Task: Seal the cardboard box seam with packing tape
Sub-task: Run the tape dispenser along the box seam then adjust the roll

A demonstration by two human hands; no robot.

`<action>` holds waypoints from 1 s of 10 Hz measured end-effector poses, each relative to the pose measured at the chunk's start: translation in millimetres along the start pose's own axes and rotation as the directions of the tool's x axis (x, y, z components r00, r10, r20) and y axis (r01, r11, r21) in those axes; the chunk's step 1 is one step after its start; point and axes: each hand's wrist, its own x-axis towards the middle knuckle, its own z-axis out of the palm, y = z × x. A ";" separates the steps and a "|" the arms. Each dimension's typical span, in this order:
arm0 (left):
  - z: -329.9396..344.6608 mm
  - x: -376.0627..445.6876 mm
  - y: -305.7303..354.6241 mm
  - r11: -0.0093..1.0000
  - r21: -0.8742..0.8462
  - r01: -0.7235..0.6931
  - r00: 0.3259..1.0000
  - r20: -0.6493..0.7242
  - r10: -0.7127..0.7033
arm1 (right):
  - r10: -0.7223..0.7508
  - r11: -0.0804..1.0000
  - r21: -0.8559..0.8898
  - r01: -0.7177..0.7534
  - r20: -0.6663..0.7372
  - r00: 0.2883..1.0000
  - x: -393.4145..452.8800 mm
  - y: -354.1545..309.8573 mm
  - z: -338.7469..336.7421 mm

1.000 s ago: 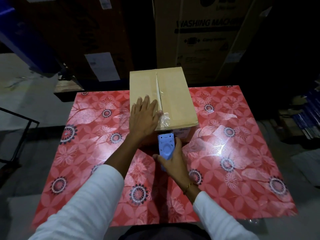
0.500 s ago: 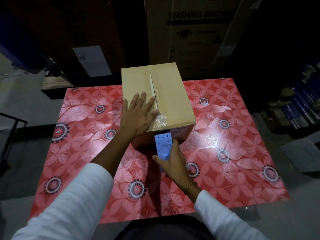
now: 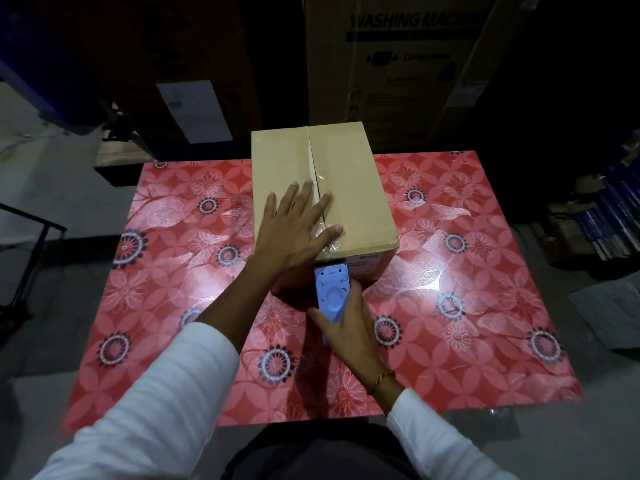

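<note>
A tan cardboard box (image 3: 349, 188) stands at the back middle of the red flowered table (image 3: 485, 306), its top seam running away from me. Clear packing tape (image 3: 327, 245) covers the near end of the seam and wrinkles over the front edge. My left hand (image 3: 294, 230) lies flat on the box top, fingers spread across the seam. My right hand (image 3: 349, 327) grips a blue tape dispenser (image 3: 330, 289), whose head sits against the box's front face just under the top edge.
A tall washing-machine carton (image 3: 398, 57) and dark boxes stand behind the table. A black metal frame (image 3: 31, 244) is on the floor to the left. Stacked goods (image 3: 602, 209) sit on the right.
My left hand has slid a little to the right, its fingers now reaching over the seam. The dispenser stays at the box's front edge; the view has shifted slightly.
</note>
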 end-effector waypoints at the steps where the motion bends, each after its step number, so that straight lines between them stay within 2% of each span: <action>1: 0.4 -0.1 0.9 1.000 0.020 -0.004 1.000 -0.010 0.005 | 0.020 0.999 -0.026 -0.021 -0.007 1.000 -4.5 0.2 0.4; 10: 1.8 -0.5 0.3 0.999 0.038 0.004 1.000 -0.028 -0.003 | 0.021 0.998 -0.060 -0.021 0.001 1.000 -40.0 3.3 -6.6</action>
